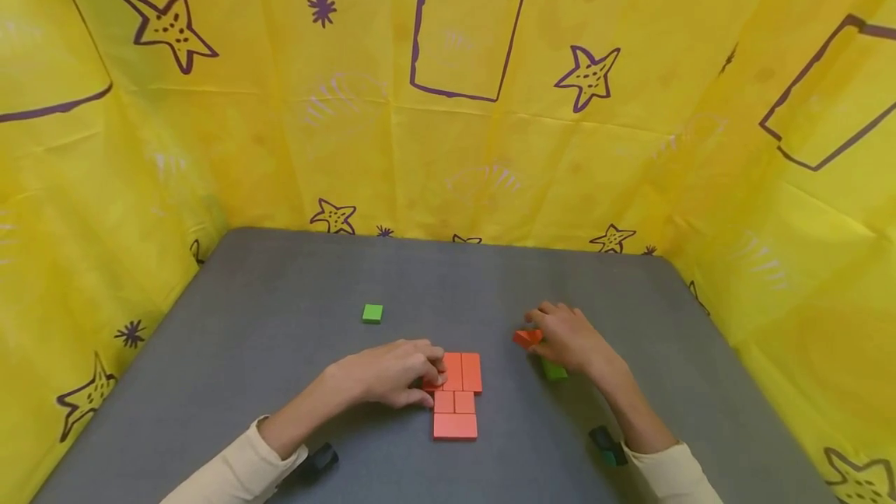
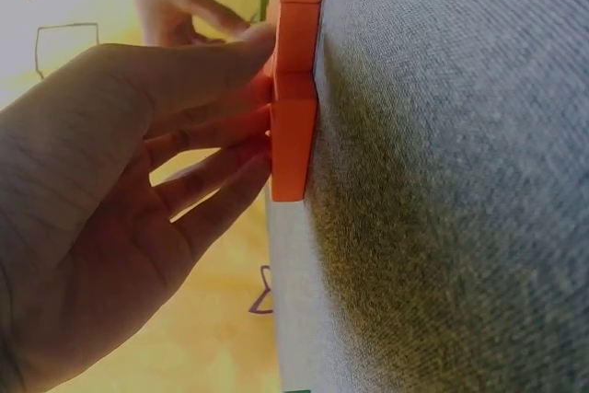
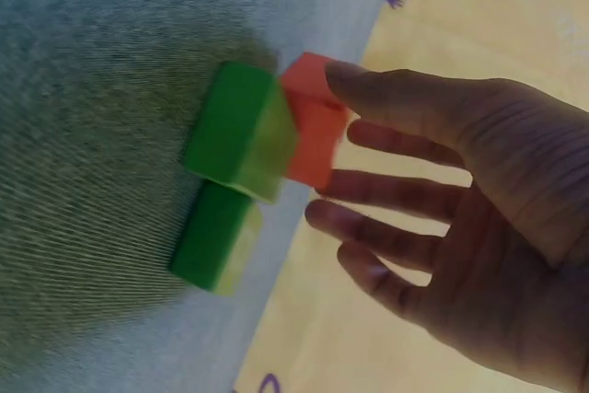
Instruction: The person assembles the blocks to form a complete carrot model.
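Observation:
Several flat orange-red blocks (image 1: 455,426) lie edge to edge in the middle of the table. My left hand (image 1: 392,372) holds the leftmost upper orange-red block (image 2: 293,144) of this group between thumb and fingers. To the right, my right hand (image 1: 570,337) pinches a red block (image 3: 313,140), with its thumb on the block's edge; the fingertips behind are partly hidden. In the right wrist view, a larger green block (image 3: 235,126) touches that red piece and a smaller green block (image 3: 212,236) stands beside it. Whether the red part is one block or two, I cannot tell.
A lone green block (image 1: 372,313) lies farther back, left of the orange-red group. Small dark objects (image 1: 322,457) (image 1: 607,446) show under each wrist. The grey table (image 1: 280,294) is enclosed by yellow cloth (image 1: 350,138) with purple drawings.

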